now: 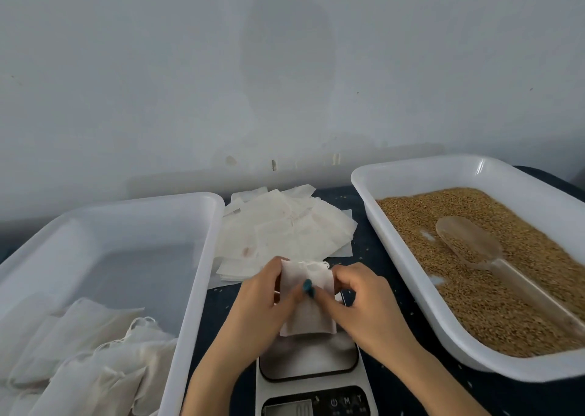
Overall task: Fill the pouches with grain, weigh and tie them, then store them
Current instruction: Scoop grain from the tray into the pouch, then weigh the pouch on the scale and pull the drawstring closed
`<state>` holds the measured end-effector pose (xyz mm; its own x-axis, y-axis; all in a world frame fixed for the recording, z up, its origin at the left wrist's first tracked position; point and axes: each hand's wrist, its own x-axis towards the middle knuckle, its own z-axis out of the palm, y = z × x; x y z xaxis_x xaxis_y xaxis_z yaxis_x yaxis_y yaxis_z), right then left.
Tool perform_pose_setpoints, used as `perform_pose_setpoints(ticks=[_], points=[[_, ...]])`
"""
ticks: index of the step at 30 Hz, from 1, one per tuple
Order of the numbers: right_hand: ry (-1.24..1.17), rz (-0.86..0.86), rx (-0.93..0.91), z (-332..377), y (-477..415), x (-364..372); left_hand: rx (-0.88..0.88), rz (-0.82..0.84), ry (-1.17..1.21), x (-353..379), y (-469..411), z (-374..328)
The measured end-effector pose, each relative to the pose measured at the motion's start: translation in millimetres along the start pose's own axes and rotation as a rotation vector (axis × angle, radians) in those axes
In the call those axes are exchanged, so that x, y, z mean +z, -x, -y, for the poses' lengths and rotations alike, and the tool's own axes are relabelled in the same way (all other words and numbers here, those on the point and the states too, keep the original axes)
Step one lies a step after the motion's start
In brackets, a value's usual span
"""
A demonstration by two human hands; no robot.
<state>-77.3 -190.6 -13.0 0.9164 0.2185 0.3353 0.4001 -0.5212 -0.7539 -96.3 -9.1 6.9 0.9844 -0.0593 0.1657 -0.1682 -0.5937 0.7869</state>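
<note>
An empty white pouch is held above the kitchen scale at the bottom centre. My left hand grips its left edge, thumb pressing on the front. My right hand pinches its right edge near the drawstring mouth. The white tray on the right holds brown grain with a clear plastic scoop lying in it. A pile of flat empty pouches lies behind my hands.
The white tray on the left holds several filled, tied pouches in its near corner. A pale wall stands close behind the dark table. Loose grains dot the tabletop between the trays.
</note>
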Motion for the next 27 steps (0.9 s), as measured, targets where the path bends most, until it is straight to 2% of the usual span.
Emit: perform_pose_setpoints(ticks=[5,13,27], points=[[0.069,0.095,-0.003,-11.4,1.5,4.2,-0.050,-0.006,-0.122,-4.2,2.2,11.5],[0.043,0.002,-0.058,-16.4,-0.6,1.8,-0.090,-0.101,-0.093,-0.5,-2.4,14.2],[0.034,0.020,-0.005,-21.6,-0.8,1.8,-0.022,-0.174,-0.208,5.3,-3.9,26.3]])
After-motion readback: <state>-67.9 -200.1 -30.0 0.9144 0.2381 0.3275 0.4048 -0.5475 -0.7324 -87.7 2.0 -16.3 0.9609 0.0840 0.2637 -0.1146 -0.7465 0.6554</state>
